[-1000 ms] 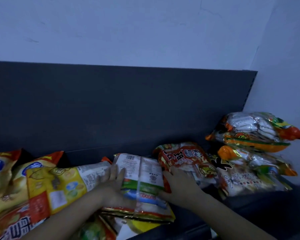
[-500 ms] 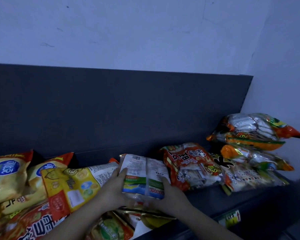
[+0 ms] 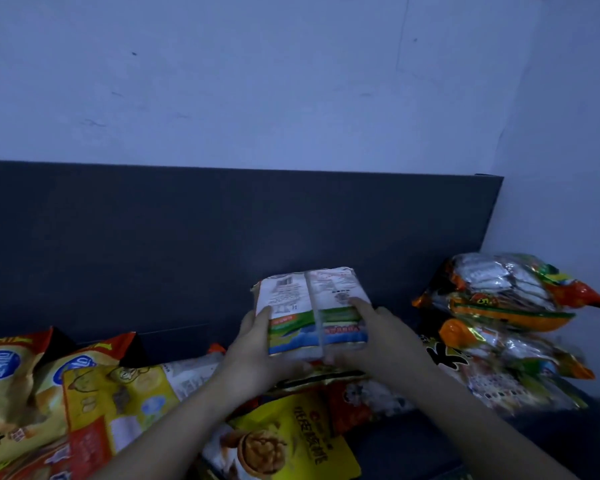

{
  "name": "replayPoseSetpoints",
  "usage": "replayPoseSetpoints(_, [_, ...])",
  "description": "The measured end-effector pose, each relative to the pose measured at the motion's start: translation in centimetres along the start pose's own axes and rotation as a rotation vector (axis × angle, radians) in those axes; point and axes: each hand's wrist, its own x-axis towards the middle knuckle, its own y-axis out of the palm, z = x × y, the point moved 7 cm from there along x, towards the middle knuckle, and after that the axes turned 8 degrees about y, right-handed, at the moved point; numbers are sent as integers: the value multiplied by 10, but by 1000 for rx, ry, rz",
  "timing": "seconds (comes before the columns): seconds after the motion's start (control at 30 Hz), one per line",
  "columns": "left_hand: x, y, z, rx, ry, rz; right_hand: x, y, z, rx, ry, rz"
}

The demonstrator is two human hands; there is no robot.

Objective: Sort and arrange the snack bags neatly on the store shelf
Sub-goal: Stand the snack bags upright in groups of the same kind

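Nearest the camera, front of the shelf (image 3: 413, 441): loose pile of snack bags, a yellow walnut bag (image 3: 291, 441) on top near centre, a yellow cartoon bag (image 3: 118, 400) to its left, and chip bags (image 3: 11, 382) at far left. None of it is sorted.

Just beyond, above the pile: the left grip (image 3: 253, 355) and right grip (image 3: 385, 344), both bare hands, each grasping one side of the white-and-green bag (image 3: 312, 306). Thumbs and fingers lie on its upper face, and the rest curl under. The bag is lifted clear of the pile, back panel and barcode facing up, tilted away toward the back panel (image 3: 222, 237).

Step in hand, as I judge it: carry this bag to a slot and set it down.
- Keep both sides held, since the film looks slick and the contents would shift.
- Turn the printed front outward before placing.
- Whether any bag on the shelf matches it, cannot tell.
- A bare strip of shelf shows right of the walnut bag, which seems the likeliest spot.
- Don't drag across the pile, or bags near the front edge could slide off.

Far right: the orange-green stack (image 3: 513, 299) sits in the corner, already piled. Leave it alone and stay clear of it. Plain wall (image 3: 291, 81) behind.
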Motion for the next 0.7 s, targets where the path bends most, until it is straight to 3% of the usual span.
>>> replayPoseSetpoints(0.2, [44,97,-23,-143,83,81,20,-8,-98,-34,123,67])
replayPoseSetpoints(0.33, [60,151,-16,10,57,175,28,14,-152,-58,198,158])
replayPoseSetpoints(0.43, [64,175,2,160,-11,200,35,31,-170,-61,204,216])
replayPoseSetpoints(0.7, [62,181,7,210,-46,138,55,40,-179,-54,146,298])
